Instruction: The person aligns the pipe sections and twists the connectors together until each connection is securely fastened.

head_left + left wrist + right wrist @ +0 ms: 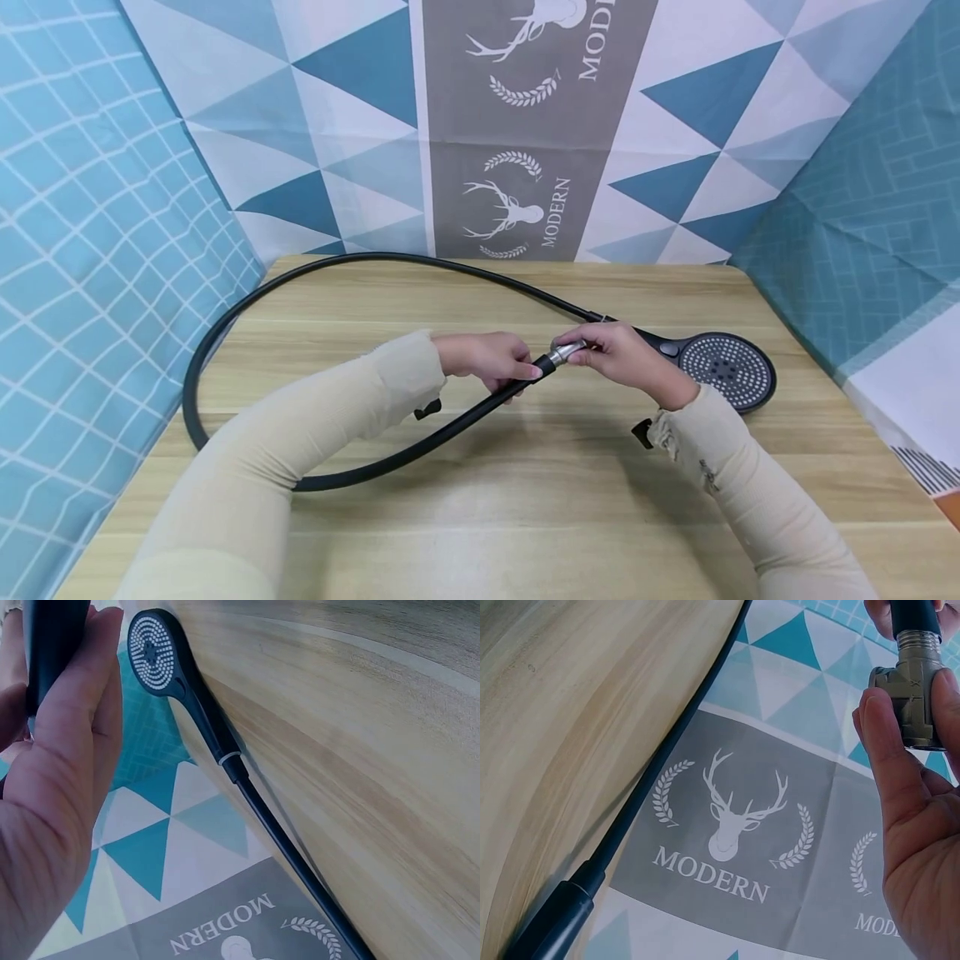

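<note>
My left hand (pixel 498 360) grips the black end of a shower hose (pixel 442 432), thumb along its collar. With fingertips and thumb, my right hand (pixel 618 357) pinches a silvery metal fitting (pixel 916 697) that has a short side stub. Its screw thread (pixel 918 640) shows just where the fitting enters the hose's black collar (pixel 915 616). Both are held above the table, the fitting in line with the hose end. Behind the right hand, a black shower head (pixel 726 371) lies face up, joined to the hose's other end. The left fingers partly hide the collar in the left wrist view.
The wooden table (pixel 465 533) carries the hose, which loops wide along the back and left edges. A patterned backdrop (pixel 360 108) stands behind, with blue tile-print sheets (pixel 82 208) at the sides. A small black piece (pixel 428 409) shows beneath the left cuff.
</note>
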The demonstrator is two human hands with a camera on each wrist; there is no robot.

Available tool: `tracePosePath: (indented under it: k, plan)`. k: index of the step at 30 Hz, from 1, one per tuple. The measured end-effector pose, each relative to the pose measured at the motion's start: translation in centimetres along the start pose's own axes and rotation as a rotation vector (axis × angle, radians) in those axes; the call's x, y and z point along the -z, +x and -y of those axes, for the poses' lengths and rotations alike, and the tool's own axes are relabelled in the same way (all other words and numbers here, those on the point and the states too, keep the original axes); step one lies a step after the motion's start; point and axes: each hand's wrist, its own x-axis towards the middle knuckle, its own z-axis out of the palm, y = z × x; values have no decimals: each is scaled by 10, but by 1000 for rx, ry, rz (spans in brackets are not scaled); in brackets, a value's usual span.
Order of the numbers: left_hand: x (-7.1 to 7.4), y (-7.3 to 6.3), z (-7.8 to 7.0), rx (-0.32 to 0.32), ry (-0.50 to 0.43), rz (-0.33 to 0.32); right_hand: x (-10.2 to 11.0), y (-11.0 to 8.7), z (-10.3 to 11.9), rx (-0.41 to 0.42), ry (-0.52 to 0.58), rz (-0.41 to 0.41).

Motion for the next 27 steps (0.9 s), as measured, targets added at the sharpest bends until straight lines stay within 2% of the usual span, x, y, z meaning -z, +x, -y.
tracePosePath:
  k: [6,10,15,23,27]
  plan:
    - [1,3,-1,2,7,9,1,-1,0,-44,17,1]
    - [4,1,0,1,-34,52,0,0,-1,-38,20,4]
    - [10,-1,-1,-26,-14,107,1,2,-2,-39,25,-7]
    - [10,1,-1,-17,-5,92,1,1,0,-59,39,-5]
    - [9,1,0,-21,2,85,0,0,-1,-31,12,-14]
